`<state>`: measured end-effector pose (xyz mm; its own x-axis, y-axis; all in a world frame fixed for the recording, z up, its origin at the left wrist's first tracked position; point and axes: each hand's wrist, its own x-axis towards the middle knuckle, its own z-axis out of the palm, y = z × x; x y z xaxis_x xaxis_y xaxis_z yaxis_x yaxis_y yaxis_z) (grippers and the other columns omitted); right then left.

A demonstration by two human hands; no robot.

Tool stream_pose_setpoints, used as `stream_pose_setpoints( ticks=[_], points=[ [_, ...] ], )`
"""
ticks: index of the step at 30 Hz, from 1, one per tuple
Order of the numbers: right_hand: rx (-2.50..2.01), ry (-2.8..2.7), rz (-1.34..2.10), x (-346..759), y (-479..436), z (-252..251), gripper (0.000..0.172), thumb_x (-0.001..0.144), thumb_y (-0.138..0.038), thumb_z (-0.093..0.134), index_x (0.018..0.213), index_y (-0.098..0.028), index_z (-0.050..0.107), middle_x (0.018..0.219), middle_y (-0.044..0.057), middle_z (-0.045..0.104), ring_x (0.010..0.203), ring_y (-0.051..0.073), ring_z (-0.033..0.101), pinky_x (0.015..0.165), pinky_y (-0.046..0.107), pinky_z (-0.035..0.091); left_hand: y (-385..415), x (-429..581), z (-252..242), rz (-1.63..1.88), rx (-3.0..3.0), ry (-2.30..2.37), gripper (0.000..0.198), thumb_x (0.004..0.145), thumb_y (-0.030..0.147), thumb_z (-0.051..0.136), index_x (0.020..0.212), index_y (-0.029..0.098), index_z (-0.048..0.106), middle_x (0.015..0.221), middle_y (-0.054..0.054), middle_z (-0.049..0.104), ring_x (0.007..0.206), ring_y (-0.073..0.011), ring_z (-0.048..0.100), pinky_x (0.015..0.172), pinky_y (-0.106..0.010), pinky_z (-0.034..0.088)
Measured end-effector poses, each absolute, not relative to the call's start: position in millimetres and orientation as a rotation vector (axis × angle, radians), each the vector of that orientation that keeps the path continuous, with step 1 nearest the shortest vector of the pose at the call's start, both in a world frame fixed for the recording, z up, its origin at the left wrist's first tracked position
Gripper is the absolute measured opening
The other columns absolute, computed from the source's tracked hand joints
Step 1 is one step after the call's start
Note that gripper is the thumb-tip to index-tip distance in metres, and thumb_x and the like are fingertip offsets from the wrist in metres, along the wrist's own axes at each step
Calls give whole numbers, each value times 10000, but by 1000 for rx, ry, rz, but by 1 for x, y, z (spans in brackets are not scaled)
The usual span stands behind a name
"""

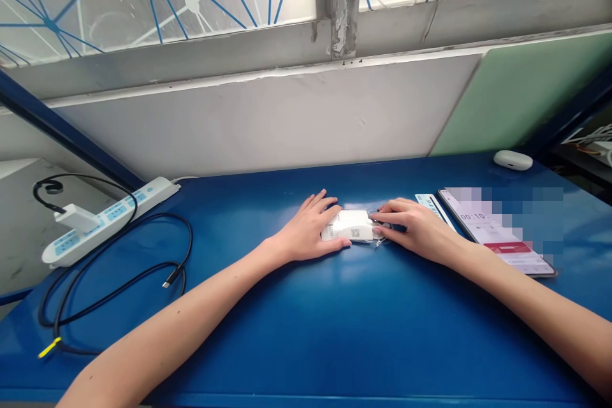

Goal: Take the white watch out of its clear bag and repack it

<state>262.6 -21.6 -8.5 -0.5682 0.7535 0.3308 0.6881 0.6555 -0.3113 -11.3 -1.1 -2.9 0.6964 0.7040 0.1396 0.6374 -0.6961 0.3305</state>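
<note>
A small white packet with a printed square code and a clear plastic wrapping lies on the blue table. Spread over its left end, my left hand has its fingers apart, thumb along the near edge. At the packet's right end, the fingers and thumb of my right hand are pinched on the clear plastic. The part between those fingertips is small and partly hidden.
A white power strip with a charger and looped black cable is at left. On the right lie a phone showing a timer, a light blue card and a white case. A wall stands behind.
</note>
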Motion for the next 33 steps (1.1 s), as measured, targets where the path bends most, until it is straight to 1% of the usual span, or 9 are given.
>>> stream_pose_setpoints(
  ticks=[2, 4, 6, 9, 14, 16, 19, 25, 33],
  points=[
    [-1098, -2463, 174, 263, -21, -8, 293, 960, -351, 510, 1098, -239, 744, 953, 101, 714, 865, 268, 671, 758, 427, 562, -1, -12, -4, 361, 2641, 1056, 676, 883, 633, 565, 1379, 178, 508, 1495, -157, 443, 1478, -356, 231, 1194, -550, 212],
    [-1083, -2464, 154, 262, -22, -8, 291, 961, -332, 505, 1103, -234, 740, 1027, 114, 709, 911, 277, 674, 790, 448, 568, 0, -11, -3, 341, 2640, 1067, 658, 901, 613, 552, 1372, 156, 509, 1498, -163, 440, 1476, -344, 245, 1201, -531, 209],
    [-1070, -2434, 135, 261, -24, -8, 277, 956, -320, 512, 1091, -242, 741, 1220, 132, 665, 1074, 311, 645, 874, 490, 560, 0, -11, -2, 334, 2644, 1078, 634, 909, 589, 557, 1369, 156, 506, 1493, -158, 450, 1470, -336, 264, 1202, -523, 212],
    [-1032, -2411, 99, 260, -26, -7, 242, 946, -302, 533, 1059, -257, 742, 1451, 114, 525, 1281, 351, 527, 990, 555, 505, -1, -10, -1, 341, 2649, 1079, 587, 915, 551, 572, 1372, 190, 495, 1485, -139, 465, 1464, -329, 285, 1196, -527, 222],
    [-1015, -2463, 179, 261, -27, -9, 254, 937, -328, 563, 1130, -247, 705, 1529, 110, 440, 1326, 354, 487, 1020, 558, 493, -2, -10, -2, 349, 2650, 1074, 570, 923, 549, 560, 1372, 205, 489, 1477, -132, 475, 1458, -325, 299, 1191, -521, 235],
    [-1043, -2435, 234, 260, -27, -13, 261, 930, -344, 578, 1133, -241, 704, 1529, 112, 439, 1336, 348, 478, 1027, 541, 496, -2, -10, -3, 358, 2649, 1070, 570, 927, 546, 554, 1378, 206, 482, 1462, -122, 494, 1453, -320, 313, 1191, -513, 239],
    [-1090, -2337, 291, 257, -27, -18, 238, 924, -334, 578, 1082, -231, 724, 1463, 123, 513, 1301, 339, 517, 999, 520, 524, -2, -10, -3, 374, 2657, 1058, 601, 913, 558, 569, 1387, 201, 473, 1445, -116, 514, 1441, -320, 335, 1189, -505, 245],
    [-1034, -2333, 286, 250, -27, -18, 199, 930, -244, 537, 1017, -229, 715, 1384, 114, 584, 1264, 318, 544, 990, 529, 524, -2, -9, -3, 372, 2696, 1070, 715, 846, 650, 601, 1372, 179, 490, 1441, -142, 512, 1418, -347, 364, 1179, -522, 252],
    [-1020, -2436, 118, 257, -20, -8, 209, 939, -262, 560, 1075, -211, 709, 1336, 115, 623, 1281, 322, 525, 1031, 530, 482, -3, -7, -5, 467, 2700, 1133, 649, 865, 584, 605, 1339, 148, 523, 1395, -148, 561, 1375, -341, 431, 1152, -493, 318]
  ],
)
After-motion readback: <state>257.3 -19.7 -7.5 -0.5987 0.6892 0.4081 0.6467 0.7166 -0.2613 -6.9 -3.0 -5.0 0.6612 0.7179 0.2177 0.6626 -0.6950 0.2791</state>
